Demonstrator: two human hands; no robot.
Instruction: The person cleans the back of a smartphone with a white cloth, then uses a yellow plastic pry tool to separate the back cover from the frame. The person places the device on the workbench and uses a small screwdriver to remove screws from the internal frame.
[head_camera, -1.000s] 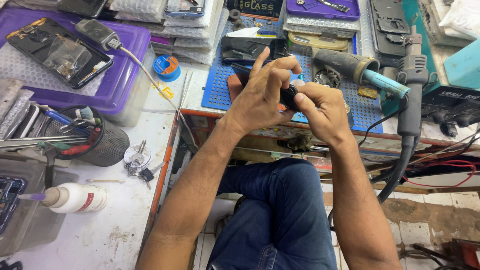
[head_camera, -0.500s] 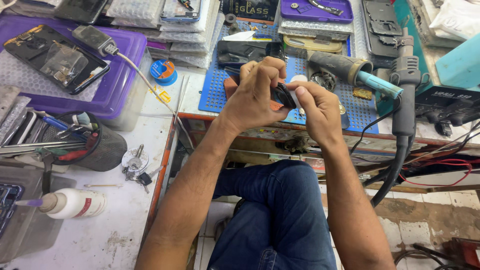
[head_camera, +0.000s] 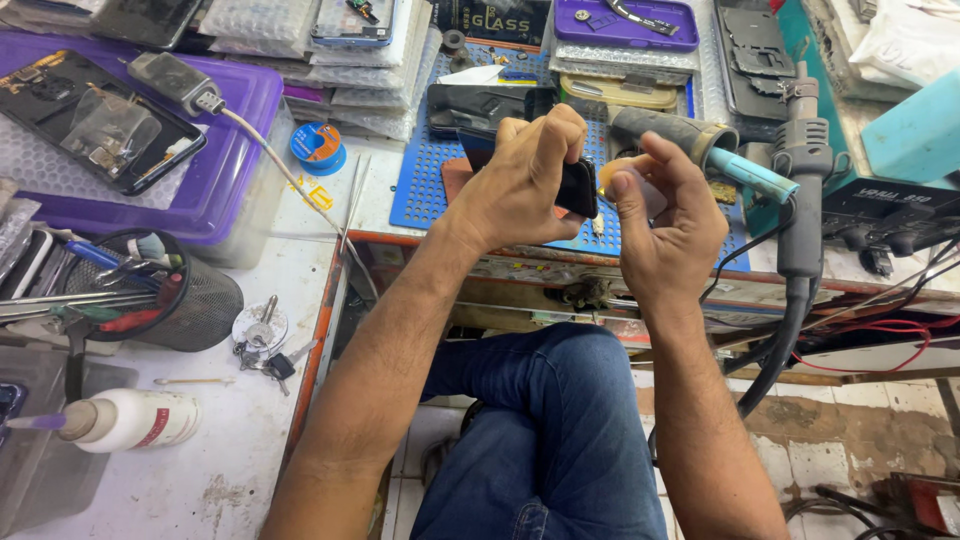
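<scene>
Left hand (head_camera: 520, 180) fingers curled tight; right hand (head_camera: 665, 225) fingers loosely spread.

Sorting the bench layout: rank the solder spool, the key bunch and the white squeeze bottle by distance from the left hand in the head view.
From the left hand:
1. Solder spool, on the bench to its left.
2. Key bunch, lower left, by the mesh cup.
3. White squeeze bottle, far lower left.

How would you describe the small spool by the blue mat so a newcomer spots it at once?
Start at the purple tray on the left bench. Just right of it, before the blue perforated mat, lies a small blue spool with an orange centre, the only round blue thing there.
</scene>
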